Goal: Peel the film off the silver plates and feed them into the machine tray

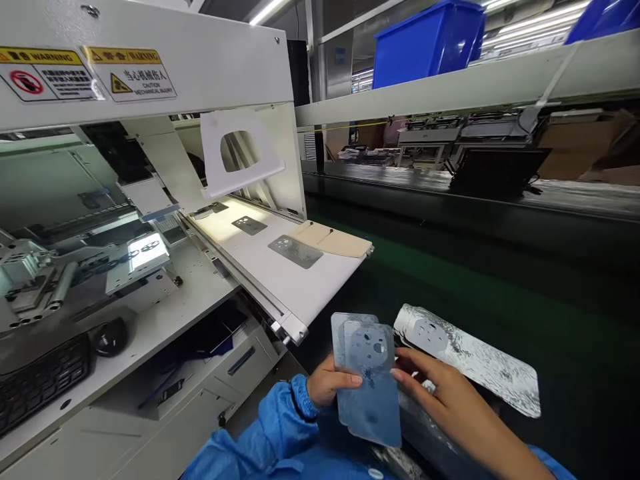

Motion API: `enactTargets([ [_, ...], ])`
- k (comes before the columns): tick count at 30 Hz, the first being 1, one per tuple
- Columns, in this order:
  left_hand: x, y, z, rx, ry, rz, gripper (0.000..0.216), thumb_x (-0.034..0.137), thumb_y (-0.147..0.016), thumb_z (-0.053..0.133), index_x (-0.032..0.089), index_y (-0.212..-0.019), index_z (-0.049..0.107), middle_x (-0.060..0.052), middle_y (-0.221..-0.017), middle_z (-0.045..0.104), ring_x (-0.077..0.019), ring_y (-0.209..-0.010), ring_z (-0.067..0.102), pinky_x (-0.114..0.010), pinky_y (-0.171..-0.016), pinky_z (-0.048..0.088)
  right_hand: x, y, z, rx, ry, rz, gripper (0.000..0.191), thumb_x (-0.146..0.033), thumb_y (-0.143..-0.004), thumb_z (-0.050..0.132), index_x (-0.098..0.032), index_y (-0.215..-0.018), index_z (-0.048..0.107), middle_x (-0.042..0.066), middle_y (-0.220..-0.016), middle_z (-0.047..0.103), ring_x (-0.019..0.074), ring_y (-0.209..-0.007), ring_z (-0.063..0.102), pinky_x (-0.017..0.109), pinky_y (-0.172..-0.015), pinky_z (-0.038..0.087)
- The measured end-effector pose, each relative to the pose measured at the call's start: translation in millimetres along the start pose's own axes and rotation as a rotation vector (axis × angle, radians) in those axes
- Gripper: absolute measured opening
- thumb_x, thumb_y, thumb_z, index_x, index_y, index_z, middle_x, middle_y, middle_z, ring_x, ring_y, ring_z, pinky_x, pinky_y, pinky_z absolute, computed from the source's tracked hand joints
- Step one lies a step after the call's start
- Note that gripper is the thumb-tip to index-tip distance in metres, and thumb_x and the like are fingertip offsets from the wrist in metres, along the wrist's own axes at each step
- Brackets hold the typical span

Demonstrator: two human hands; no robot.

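Observation:
My left hand point(330, 383) is closed around the left side of a small overlapping set of thin, blue-grey phone back panels point(371, 407), its thumb flat across the front one. Round camera holes and a dark branch-like print show on the front panel's upper half. At its right edge, the bent fingers of my right hand point(430, 383) pinch the panel. Just beyond that hand, patterned white-and-grey phone back panels point(480, 360) lie overlapping at an angle. More panels, partly hidden, are below my right forearm.
A white conveyor belt point(295, 287) leads out of the machine and carries several panels, including a grey panel point(295, 251) near its end. A beige sheet point(335, 239) lies along its edge. Left are a keyboard point(43, 380) and mouse point(111, 337). A dark green surface point(500, 287) stretches right.

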State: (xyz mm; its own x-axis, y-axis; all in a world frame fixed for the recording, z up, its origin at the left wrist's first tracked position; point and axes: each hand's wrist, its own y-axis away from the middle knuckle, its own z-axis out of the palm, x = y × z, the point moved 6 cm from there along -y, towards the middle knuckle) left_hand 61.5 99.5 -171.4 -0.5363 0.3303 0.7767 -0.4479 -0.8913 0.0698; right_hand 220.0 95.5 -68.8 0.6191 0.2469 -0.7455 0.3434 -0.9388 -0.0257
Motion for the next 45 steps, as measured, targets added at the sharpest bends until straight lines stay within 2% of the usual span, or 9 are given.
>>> enactTargets([
  [4, -8.6, 7.6, 28.1, -0.104, 0.054, -0.115, 0.046, 0.023, -0.058, 0.073, 0.007, -0.101, 0.068, -0.013, -0.086, 0.074, -0.0287, -0.084, 0.068, -0.041, -0.084, 0.047, 2.0, -0.7, 4.9, -0.087, -0.152, 0.011, 0.051, -0.056, -0.090, 0.044, -0.021, -0.124, 0.055, 0.008, -0.102, 0.068, 0.0239, -0.080, 0.066, 0.034, -0.064, 0.056],
  [8, -17.1, 17.0, 60.8, -0.316, 0.158, -0.299, 0.055, 0.028, -0.061, 0.060, 0.001, -0.109, 0.064, -0.020, -0.091, 0.071, -0.0327, -0.083, 0.069, -0.049, -0.086, 0.045, 8.6, 0.7, 0.3, 0.023, -0.283, 0.042, 0.067, -0.052, -0.086, 0.053, -0.022, -0.143, 0.034, 0.008, -0.109, 0.066, 0.0244, -0.091, 0.065, 0.033, -0.071, 0.057],
  [12, -22.5, 18.5, 73.3, -0.410, 0.117, -0.374, 0.047, 0.023, -0.057, 0.057, 0.002, -0.098, 0.069, -0.017, -0.093, 0.070, -0.0288, -0.085, 0.068, -0.043, -0.085, 0.047, 5.8, 2.6, -2.0, 0.099, -0.294, -0.009, 0.055, -0.046, -0.082, 0.058, -0.023, -0.131, 0.050, 0.008, -0.121, 0.061, 0.0263, -0.103, 0.061, 0.036, -0.081, 0.055],
  [16, -29.0, 21.0, 75.9, -0.476, 0.077, -0.466, 0.046, 0.022, -0.057, 0.057, 0.005, -0.098, 0.069, -0.014, -0.093, 0.069, -0.0271, -0.087, 0.067, -0.041, -0.085, 0.046, 5.8, 4.1, -5.6, 0.165, -0.268, 0.013, 0.059, -0.044, -0.078, 0.061, -0.024, -0.132, 0.050, 0.009, -0.122, 0.061, 0.0262, -0.098, 0.063, 0.034, -0.075, 0.056],
  [20, -31.0, 24.3, 76.1, -0.487, 0.072, -0.532, 0.050, 0.025, -0.060, 0.057, 0.002, -0.103, 0.067, -0.014, -0.090, 0.069, -0.0255, -0.085, 0.067, -0.040, -0.086, 0.044, -0.3, 6.7, -10.4, 0.198, -0.192, -0.023, 0.048, -0.043, -0.079, 0.060, -0.025, -0.124, 0.058, 0.006, -0.123, 0.061, 0.0264, -0.111, 0.058, 0.038, -0.092, 0.051],
  [27, -38.4, 17.3, 68.2, -0.371, 0.180, -0.428, 0.054, 0.040, -0.067, 0.051, 0.000, -0.099, 0.068, -0.017, -0.087, 0.071, -0.0260, -0.080, 0.067, -0.039, -0.085, 0.044, -1.3, 13.2, -16.4, 0.251, -0.244, 0.028, 0.058, -0.043, -0.077, 0.061, -0.023, -0.130, 0.049, 0.006, -0.102, 0.060, 0.0099, -0.048, 0.049, 0.029, -0.048, 0.052],
  [33, -42.0, 20.4, 68.5, -0.424, 0.195, -0.480, 0.051, 0.036, -0.070, 0.050, -0.001, -0.102, 0.066, -0.018, -0.090, 0.070, -0.0281, -0.084, 0.067, -0.041, -0.087, 0.041, -3.7, 13.7, -19.9, 0.325, -0.143, -0.098, 0.049, -0.042, -0.083, 0.058, -0.025, -0.128, 0.051, 0.011, -0.126, 0.050, 0.0078, -0.050, 0.049, 0.029, -0.050, 0.052],
  [39, -34.2, 24.6, 75.4, -0.490, 0.119, -0.494, 0.045, 0.022, -0.063, 0.060, 0.001, -0.103, 0.067, -0.014, -0.089, 0.068, -0.0260, -0.084, 0.065, -0.041, -0.086, 0.043, 2.4, 9.4, -17.8, 0.252, 0.043, -0.106, 0.033, -0.046, -0.087, 0.053, -0.026, -0.110, 0.065, 0.006, -0.104, 0.065, 0.0203, -0.079, 0.062, 0.034, -0.066, 0.055],
  [45, -33.9, 26.8, 76.4, -0.475, 0.134, -0.427, 0.077, 0.067, -0.070, 0.058, -0.001, -0.105, 0.066, -0.018, -0.089, 0.069, -0.0249, -0.082, 0.065, -0.035, -0.082, 0.046, -7.2, 10.5, -20.4, 0.150, -0.047, -0.050, 0.033, -0.048, -0.087, 0.050, -0.023, -0.102, 0.065, 0.003, -0.079, 0.066, 0.0169, -0.060, 0.059, 0.031, -0.057, 0.050],
])
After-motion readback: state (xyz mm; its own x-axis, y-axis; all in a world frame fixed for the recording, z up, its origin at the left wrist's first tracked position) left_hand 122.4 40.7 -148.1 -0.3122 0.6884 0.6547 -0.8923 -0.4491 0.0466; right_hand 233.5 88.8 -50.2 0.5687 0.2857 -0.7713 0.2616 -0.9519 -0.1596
